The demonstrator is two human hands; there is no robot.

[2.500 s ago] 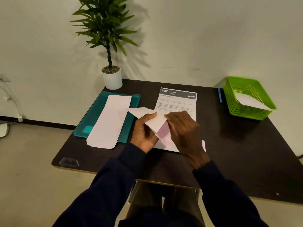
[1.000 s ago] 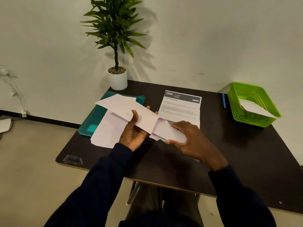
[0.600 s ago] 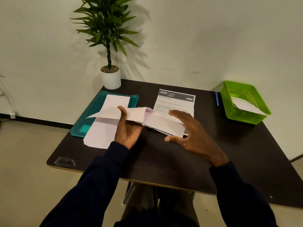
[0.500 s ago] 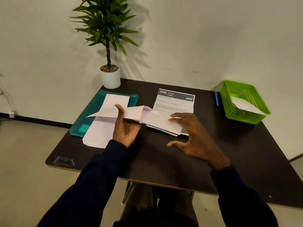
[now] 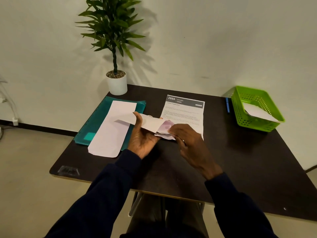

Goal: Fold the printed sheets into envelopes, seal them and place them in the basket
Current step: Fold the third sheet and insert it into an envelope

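Head view: right hand [image 5: 187,143], earlier spread, now seemingly pinches envelope [image 5: 151,122]; left hand [image 5: 144,138] grips.

Dim, warm indoor light falls from above and the front, throwing the potted plant [image 5: 113,31]'s soft double shadow onto the wall at upper centre. The dark worktop [image 5: 240,160] shows faint sheen. Wide-angle bending curves the frame edges; the hands look slightly blurred.
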